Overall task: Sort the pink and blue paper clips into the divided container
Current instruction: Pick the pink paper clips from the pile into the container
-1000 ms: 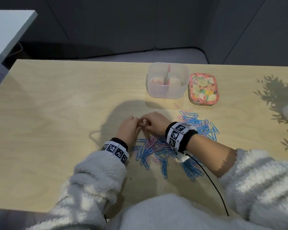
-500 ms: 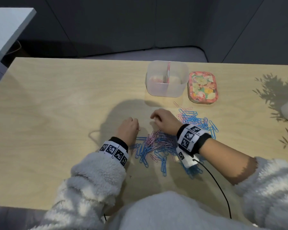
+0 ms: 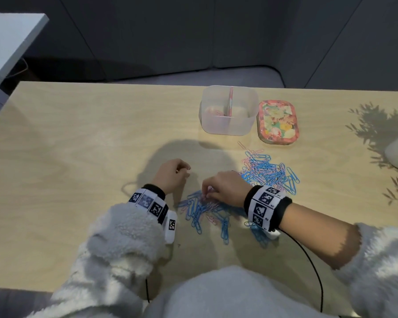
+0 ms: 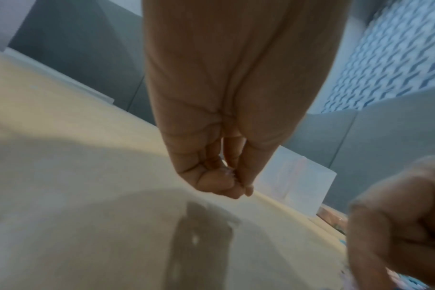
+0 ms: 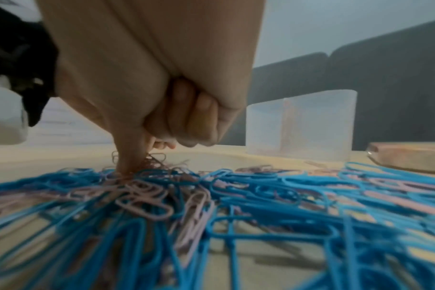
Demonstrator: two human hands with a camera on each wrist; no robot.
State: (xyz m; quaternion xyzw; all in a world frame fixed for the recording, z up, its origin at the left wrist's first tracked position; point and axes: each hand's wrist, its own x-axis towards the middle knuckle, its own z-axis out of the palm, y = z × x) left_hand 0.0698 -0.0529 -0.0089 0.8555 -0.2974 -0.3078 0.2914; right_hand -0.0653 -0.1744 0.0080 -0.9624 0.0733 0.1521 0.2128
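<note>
Two hands — right hand (image 3: 225, 187) pinching pink clips (image 5: 147, 194) | left hand (image 3: 170, 175) curled, contents unclear.

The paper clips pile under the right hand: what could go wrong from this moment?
1. Pink and blue clips lie tangled in the pile; the right hand pinching into it may lift a blue one along with a pink one.
2. The left hand seems to hold small clips in curled fingers; some could slip out before reaching the container.
</note>
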